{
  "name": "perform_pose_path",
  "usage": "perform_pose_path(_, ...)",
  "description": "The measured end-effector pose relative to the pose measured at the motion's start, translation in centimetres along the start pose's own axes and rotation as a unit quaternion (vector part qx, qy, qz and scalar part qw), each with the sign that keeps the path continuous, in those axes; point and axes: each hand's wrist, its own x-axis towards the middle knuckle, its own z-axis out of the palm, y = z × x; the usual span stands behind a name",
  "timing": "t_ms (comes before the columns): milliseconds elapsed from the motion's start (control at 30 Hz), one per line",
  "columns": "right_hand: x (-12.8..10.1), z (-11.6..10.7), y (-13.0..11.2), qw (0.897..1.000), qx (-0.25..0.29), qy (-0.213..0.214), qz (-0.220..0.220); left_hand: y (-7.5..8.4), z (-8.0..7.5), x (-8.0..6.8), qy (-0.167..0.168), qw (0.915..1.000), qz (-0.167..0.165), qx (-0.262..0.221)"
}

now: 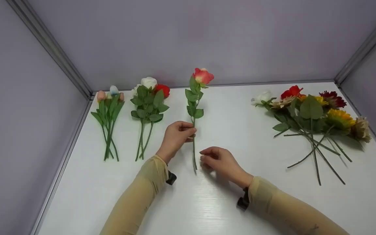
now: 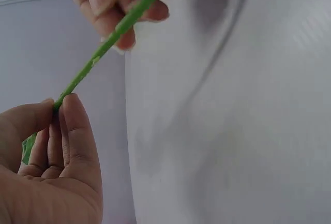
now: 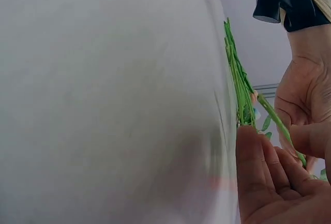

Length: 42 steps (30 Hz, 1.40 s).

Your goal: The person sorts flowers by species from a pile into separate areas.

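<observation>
My left hand [image 1: 176, 138] pinches the green stem of a pink-red rose [image 1: 203, 77] between thumb and fingers, about midway down. The bloom points toward the back wall, with green leaves along the upper stem. In the left wrist view the stem [image 2: 111, 40] runs from the left fingertips up past the right hand. Just right of the lower stem end, my right hand [image 1: 224, 164] holds nothing, its fingers loosely bent and apart from the stem. The right wrist view has the right hand's fingers [image 3: 253, 157] in front, with the left hand [image 3: 305, 94] behind.
Several tulips [image 1: 109, 111] lie at the table's left. Beside them are white and red roses [image 1: 148, 101] in a bunch. On the right is a mixed pile of flowers [image 1: 311, 107], its stems crossing toward the front. Grey walls [image 1: 188, 39] enclose the white table [image 1: 220, 202].
</observation>
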Motion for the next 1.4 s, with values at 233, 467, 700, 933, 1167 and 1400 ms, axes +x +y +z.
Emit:
perform_pose_path(233, 1.2, -0.2, -1.3, 0.946, -0.287, -0.007, -0.152, 0.5, -6.5, 1.8, 0.052, 0.9818, -0.031, 0.180)
perform_pose_path(467, 3.4, 0.6, -2.1, 0.909, -0.369, -0.031, -0.191, -0.5, -9.1, 3.1, 0.087, 0.9603, -0.069, 0.256)
perform_pose_path(700, 4.4, 1.1, -2.1, 0.903, -0.389, -0.044, -0.175, -2.2, -9.4, 3.7, 0.114, 0.9336, -0.038, 0.337)
perform_pose_path(933, 4.3, 0.6, -1.4, 0.906, -0.387, -0.052, -0.167, -2.4, -9.1, 3.6, 0.122, 0.9224, -0.014, 0.366)
perform_pose_path(1167, 4.2, -0.8, -0.6, 0.909, -0.386, -0.050, -0.150, -2.0, -8.9, 3.6, 0.123, 0.9201, -0.007, 0.372)
perform_pose_path(1400, 3.9, -2.4, -0.4, 0.916, -0.378, -0.045, -0.130, -1.6, -8.9, 3.4, 0.134, 0.9193, 0.007, 0.370)
